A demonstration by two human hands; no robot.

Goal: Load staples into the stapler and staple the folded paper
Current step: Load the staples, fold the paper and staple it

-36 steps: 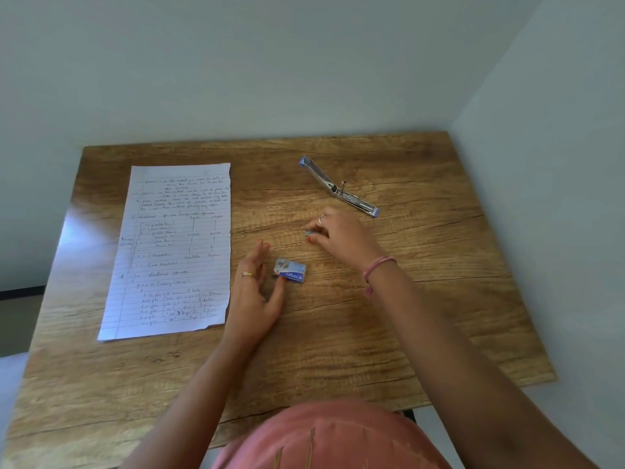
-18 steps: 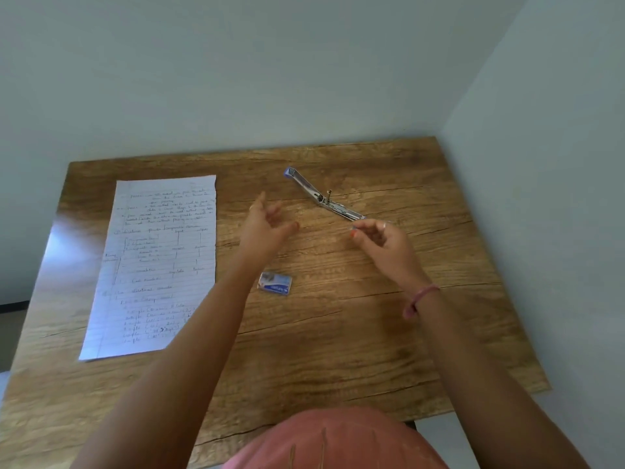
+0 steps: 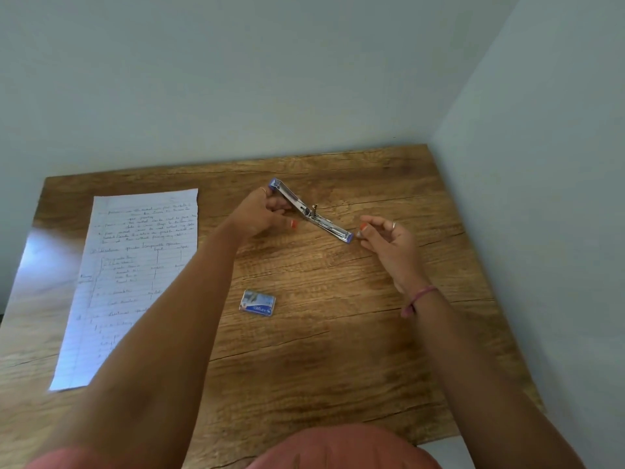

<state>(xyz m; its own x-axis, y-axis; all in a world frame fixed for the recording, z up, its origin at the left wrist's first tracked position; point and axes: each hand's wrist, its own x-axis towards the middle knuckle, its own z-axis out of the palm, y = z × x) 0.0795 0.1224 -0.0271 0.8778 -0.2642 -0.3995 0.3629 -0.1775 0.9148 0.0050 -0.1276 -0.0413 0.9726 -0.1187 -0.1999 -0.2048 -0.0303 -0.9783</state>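
The silver stapler [image 3: 324, 222] with blue tips lies opened out flat at the back middle of the wooden table [image 3: 338, 350]. My left hand [image 3: 262, 211] grips its far left end, fingers curled around that arm. My right hand [image 3: 385, 242] hovers at the stapler's right tip, thumb and fingers pinched on a small grey strip of staples [image 3: 359, 234]. The small blue staple box [image 3: 257, 302] sits nearer me, between my forearms. A lined, handwritten sheet of paper [image 3: 135, 265] lies flat on the table's left side; my left forearm hides its right lower edge.
Pale walls close the table at the back and right, meeting in a corner at the back right. The table's near edge runs just above my pink clothing [image 3: 338, 448].
Both hands left the staple box and moved toward the stapler. My left hand took hold of its left end; my right hand carried the pinched strip to its right tip.
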